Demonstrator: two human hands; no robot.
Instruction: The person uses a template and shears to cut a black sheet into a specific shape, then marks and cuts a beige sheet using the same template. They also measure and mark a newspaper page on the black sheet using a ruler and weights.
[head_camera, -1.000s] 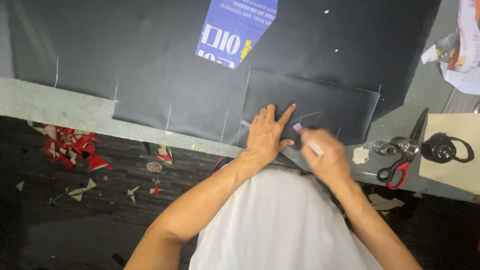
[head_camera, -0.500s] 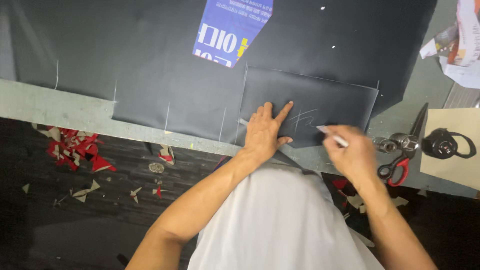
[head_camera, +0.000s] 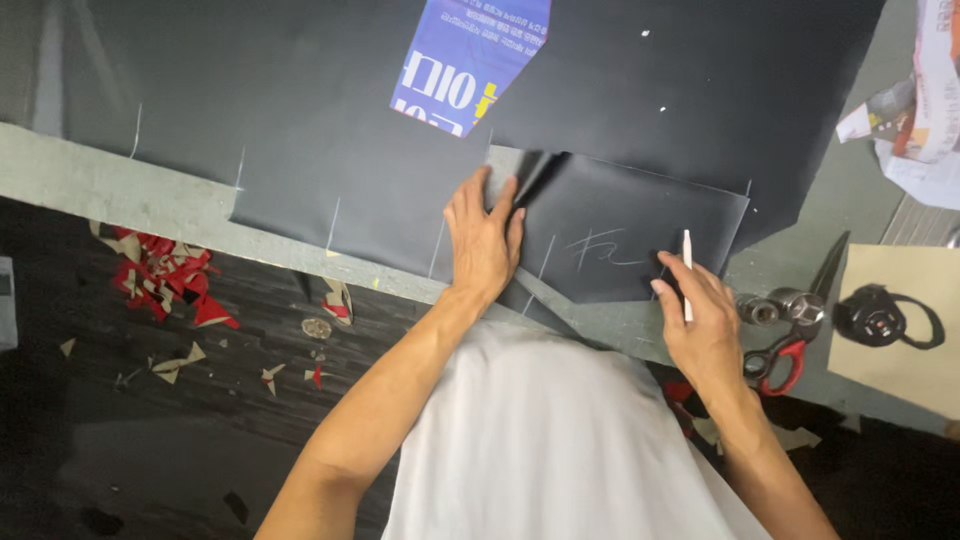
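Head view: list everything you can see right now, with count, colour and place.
black sheet: one, large, spread over the table.
cut black piece: one, with white chalk marks, lying on the sheet at the table edge.
blue printed paper: one, top centre on the sheet.
table: grey-green edge showing.
scissors: one pair, red handles, right of the piece.
metal cylinders: two, silver, by the scissors.
black round tool: one, on tan card, far right.
scraps: many, red and tan, on the dark floor.
left hand: flat on the cut piece's left edge.
right hand: holding a white marking stick.
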